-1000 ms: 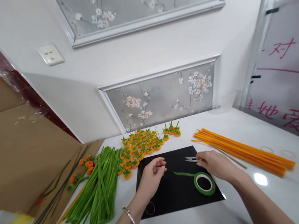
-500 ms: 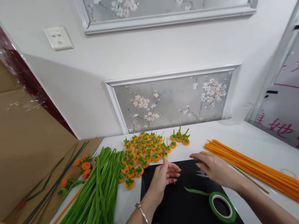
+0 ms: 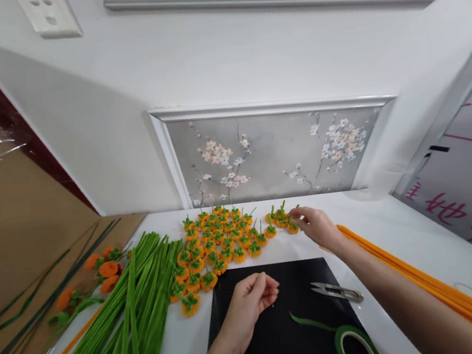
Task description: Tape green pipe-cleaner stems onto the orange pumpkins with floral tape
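Observation:
My right hand (image 3: 318, 227) reaches over the back of the table, its thumb and forefinger closed at the green stem of a small orange chenille persimmon (image 3: 292, 227). That persimmon stands in a small group right of the larger cluster. Above the black mat (image 3: 268, 342) hovers my left hand (image 3: 253, 302), fingers curled together, with nothing visible in them. Right of it on the mat lie thread snips (image 3: 339, 291) and a roll of green floral tape (image 3: 341, 344), its loose end stretching toward my left hand.
Many persimmons (image 3: 227, 240) with green tops cluster behind the mat. Green chenille stems (image 3: 127, 309) lie in a heap on the left, orange chenille stems (image 3: 411, 269) on the right. Orange flowers (image 3: 108, 269) rest on cardboard at far left. A panelled wall (image 3: 268, 61) borders the back.
My right hand has moved from above the snips back to the small persimmon group, uncovering the snips. My left hand's fingers have curled closed. The view has shifted downward.

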Demonstrator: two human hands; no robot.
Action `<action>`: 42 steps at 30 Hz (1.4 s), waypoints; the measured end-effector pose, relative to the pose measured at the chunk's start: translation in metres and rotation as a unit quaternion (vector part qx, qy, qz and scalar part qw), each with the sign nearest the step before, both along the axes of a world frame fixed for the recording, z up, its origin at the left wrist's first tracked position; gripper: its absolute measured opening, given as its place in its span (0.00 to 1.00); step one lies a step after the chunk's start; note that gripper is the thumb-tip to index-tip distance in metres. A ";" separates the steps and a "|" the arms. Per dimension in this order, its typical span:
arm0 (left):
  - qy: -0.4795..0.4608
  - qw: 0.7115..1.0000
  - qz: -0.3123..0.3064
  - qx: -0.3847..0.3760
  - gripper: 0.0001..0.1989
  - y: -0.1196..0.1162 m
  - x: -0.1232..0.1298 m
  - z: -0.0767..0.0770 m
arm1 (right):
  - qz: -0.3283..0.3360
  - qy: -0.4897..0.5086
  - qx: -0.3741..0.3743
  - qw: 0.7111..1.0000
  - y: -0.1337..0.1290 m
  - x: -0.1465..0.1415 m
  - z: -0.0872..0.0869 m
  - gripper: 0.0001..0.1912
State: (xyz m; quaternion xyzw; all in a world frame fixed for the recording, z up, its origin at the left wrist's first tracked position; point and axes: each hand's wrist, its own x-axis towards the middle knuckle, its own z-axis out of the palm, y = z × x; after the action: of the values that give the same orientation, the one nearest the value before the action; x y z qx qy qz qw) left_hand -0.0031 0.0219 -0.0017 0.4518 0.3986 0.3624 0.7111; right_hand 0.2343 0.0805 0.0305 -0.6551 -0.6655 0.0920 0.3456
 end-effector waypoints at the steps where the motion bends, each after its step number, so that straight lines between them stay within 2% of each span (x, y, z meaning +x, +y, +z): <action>1: 0.008 1.000 -0.009 0.011 0.17 0.000 0.000 0.000 | 0.015 -0.008 0.001 1.000 0.004 -0.007 -0.001 0.12; 4: 0.018 0.999 -0.024 0.028 0.16 0.000 0.000 0.000 | 0.027 -0.030 0.001 0.999 0.016 -0.029 -0.004 0.18; 8: 0.019 0.999 -0.024 0.020 0.16 0.000 0.000 -0.001 | -0.025 -0.054 -0.001 0.998 0.032 -0.049 -0.002 0.32; 10: 0.025 0.999 -0.023 0.015 0.16 -0.001 0.000 -0.002 | -0.046 -0.067 -0.010 0.997 0.041 -0.053 0.000 0.36; 12: 0.028 0.999 -0.022 0.012 0.16 -0.001 -0.001 -0.003 | -0.052 -0.080 -0.030 0.995 0.050 -0.054 0.000 0.32; 16: 0.021 0.999 -0.025 0.018 0.16 0.000 -0.001 -0.004 | -0.036 -0.103 -0.065 0.992 0.065 -0.052 -0.004 0.17; 21: 0.026 0.999 -0.022 0.021 0.17 0.000 0.000 -0.005 | -0.009 -0.123 -0.062 0.990 0.066 -0.047 -0.008 0.15; 26: 0.021 0.999 -0.028 0.029 0.16 -0.002 0.001 -0.005 | 0.004 -0.113 -0.027 0.993 0.036 -0.038 0.008 0.11; 30: 0.023 0.999 -0.002 0.048 0.14 0.000 0.002 -0.005 | 0.012 -0.079 0.002 0.997 -0.016 -0.036 0.019 0.12; 34: 0.051 0.995 0.006 0.080 0.13 0.001 0.005 -0.004 | 0.030 -0.045 0.004 0.999 -0.069 -0.050 0.015 0.12; 36: 0.071 0.991 0.008 0.112 0.13 0.002 0.006 -0.002 | 0.036 -0.032 0.005 0.999 -0.085 -0.059 0.011 0.13; 39: 0.091 0.979 0.000 0.183 0.11 0.001 0.007 0.000 | 0.044 -0.010 0.011 0.999 -0.094 -0.071 0.004 0.13; 42: 0.137 0.941 -0.030 0.307 0.09 0.000 0.008 -0.001 | 0.060 0.016 0.015 0.998 -0.096 -0.077 0.001 0.11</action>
State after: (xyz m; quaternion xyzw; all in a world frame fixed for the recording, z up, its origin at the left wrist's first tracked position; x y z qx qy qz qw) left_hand 0.0052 0.0220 -0.0023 0.7056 0.3475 0.3800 0.4868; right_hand 0.1575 -0.0152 0.0312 -0.6071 -0.6994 0.1131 0.3597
